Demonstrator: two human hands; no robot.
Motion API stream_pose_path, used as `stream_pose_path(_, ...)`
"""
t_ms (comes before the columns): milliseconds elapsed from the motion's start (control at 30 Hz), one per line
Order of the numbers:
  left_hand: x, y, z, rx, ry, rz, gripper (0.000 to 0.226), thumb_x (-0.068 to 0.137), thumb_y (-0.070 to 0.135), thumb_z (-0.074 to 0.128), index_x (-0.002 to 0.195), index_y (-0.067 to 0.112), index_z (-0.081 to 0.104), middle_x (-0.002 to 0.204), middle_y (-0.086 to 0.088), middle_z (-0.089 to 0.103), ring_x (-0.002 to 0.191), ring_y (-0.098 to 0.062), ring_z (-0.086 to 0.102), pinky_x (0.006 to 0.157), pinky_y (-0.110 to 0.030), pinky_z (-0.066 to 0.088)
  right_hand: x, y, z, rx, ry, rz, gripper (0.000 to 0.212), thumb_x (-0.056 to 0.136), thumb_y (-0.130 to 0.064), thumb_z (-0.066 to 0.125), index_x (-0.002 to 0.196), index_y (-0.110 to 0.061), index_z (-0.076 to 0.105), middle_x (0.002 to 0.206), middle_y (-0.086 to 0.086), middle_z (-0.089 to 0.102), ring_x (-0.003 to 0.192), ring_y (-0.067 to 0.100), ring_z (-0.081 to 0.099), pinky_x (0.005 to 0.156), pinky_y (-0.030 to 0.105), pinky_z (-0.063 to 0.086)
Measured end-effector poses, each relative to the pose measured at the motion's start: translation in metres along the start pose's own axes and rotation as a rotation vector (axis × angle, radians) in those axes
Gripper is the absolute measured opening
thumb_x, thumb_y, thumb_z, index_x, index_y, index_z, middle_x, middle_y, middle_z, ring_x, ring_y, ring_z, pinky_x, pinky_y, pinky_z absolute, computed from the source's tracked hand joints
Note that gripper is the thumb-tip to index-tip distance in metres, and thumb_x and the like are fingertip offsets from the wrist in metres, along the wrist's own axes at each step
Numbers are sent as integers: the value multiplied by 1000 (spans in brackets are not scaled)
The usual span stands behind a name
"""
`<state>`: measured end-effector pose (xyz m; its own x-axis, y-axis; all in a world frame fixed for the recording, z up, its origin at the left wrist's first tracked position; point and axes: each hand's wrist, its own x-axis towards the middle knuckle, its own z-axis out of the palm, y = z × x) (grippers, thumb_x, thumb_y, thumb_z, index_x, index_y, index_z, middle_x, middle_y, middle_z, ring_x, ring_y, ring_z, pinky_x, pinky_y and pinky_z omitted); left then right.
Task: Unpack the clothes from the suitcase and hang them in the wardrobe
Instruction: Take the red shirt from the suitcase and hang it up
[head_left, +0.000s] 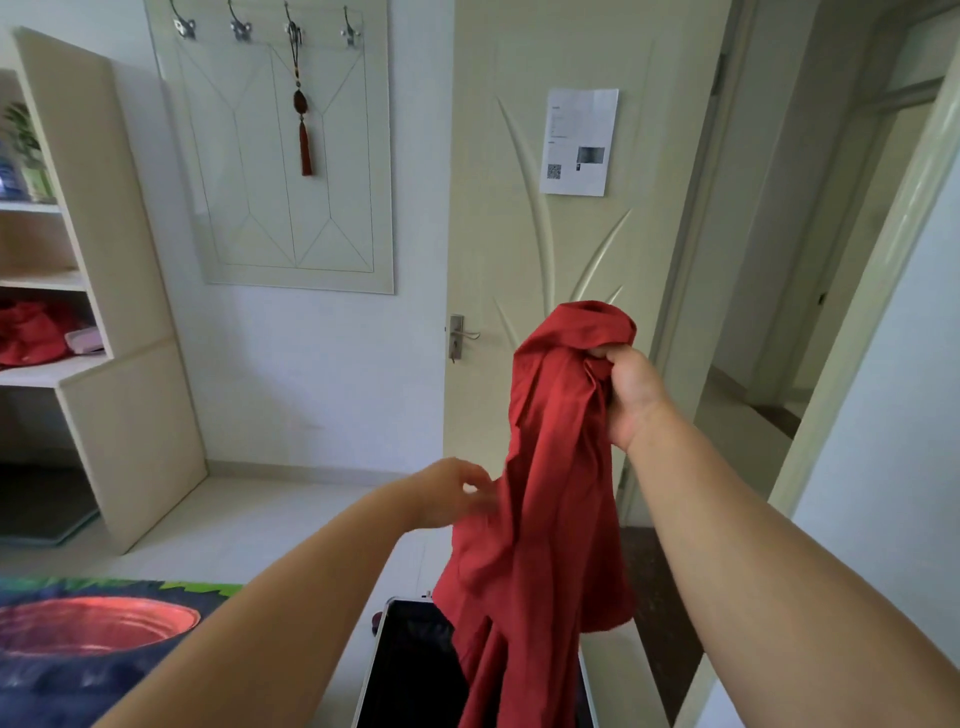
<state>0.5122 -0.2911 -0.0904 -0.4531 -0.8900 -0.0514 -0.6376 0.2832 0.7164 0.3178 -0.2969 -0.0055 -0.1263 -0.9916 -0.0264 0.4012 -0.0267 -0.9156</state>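
A red garment (550, 493) hangs down in front of me, bunched at its top. My right hand (631, 395) grips that bunched top, holding it at about door-handle height. My left hand (452, 491) is blurred, its fingers apart at the garment's left edge; whether it touches the cloth I cannot tell. Below the hanging cloth lies the open suitcase (410, 670), its dark lining showing inside a pale rim. The garment's lower end covers part of the suitcase. No wardrobe rail or hanger is in view.
A pale shelf unit (119, 312) stands at the left, with red cloth (31, 332) on one shelf. A closed door (561, 234) is straight ahead, an open doorway (810, 312) at the right. A patterned bedspread (93, 639) lies at the lower left. Wall hooks (239, 26) hang above.
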Motion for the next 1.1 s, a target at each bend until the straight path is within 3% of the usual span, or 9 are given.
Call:
stream_pose_path(133,10,-1,-10,-71,71,24,18,87,19,63,105,17,60,129,-7,57,112,-17,51,103,-33,40,5,3,-17,-28,78,24,18,86,-19,50,88,-11,65,75,7,70,71,24,66,68,31,53)
stream_pose_path(267,16,-13,6,590,-131,-34,112,66,25,82,149,26,7,147,-3,28,133,-28,32,107,-45,35,4,-2,-22,26,74,-3,19,89,-22,49,85,-12,65,66,5,71,59,19,69,60,26,52)
stream_pose_path(367,28,-18,28,536,43,90,61,81,23,66,136,17,40,129,-8,49,118,-29,48,94,-41,44,-2,-14,-18,51,-1,-35,25,92,-21,45,81,-10,64,63,5,70,55,18,68,59,26,52)
stream_pose_path(467,33,2,26,16,278,76,16,87,7,47,75,10,57,81,-11,61,79,-21,56,67,-28,42,-1,-21,-28,-3,50,-31,26,90,-19,46,72,-10,62,59,7,65,49,19,64,61,27,51)
stream_pose_path(567,36,22,5,-520,358,-4,14,84,18,54,76,12,63,80,-11,66,75,-19,56,73,-30,49,3,-15,-46,-278,169,58,17,81,-15,49,66,-11,55,57,9,55,42,21,55,55,24,47)
stream_pose_path(667,39,44,-7,-513,415,-55,21,91,24,49,78,9,57,77,-12,61,70,-20,54,66,-32,45,-1,1,-60,-639,193,201,18,83,-13,51,65,-10,54,43,4,55,42,19,50,49,20,38)
stream_pose_path(833,42,77,-8,-261,438,0,28,94,21,42,67,16,41,65,0,45,57,-13,40,51,-27,30,-10,16,-57,-1688,-24,355,54,77,-37,72,120,-8,59,117,8,63,105,26,61,77,30,48)
stream_pose_path(967,43,88,-11,-362,398,-2,26,93,19,46,67,15,43,64,-1,45,55,-15,40,50,-25,31,-16,14,-33,-1093,-377,263,76,66,-21,80,135,-27,47,135,-8,53,127,16,46,103,35,35)
stream_pose_path(1100,42,84,-13,-286,359,-16,18,91,22,51,76,13,51,70,-2,51,63,-16,46,57,-27,38,-19,30,-20,-734,-429,182,32,83,-13,68,115,-12,64,109,4,69,102,18,64,100,35,45)
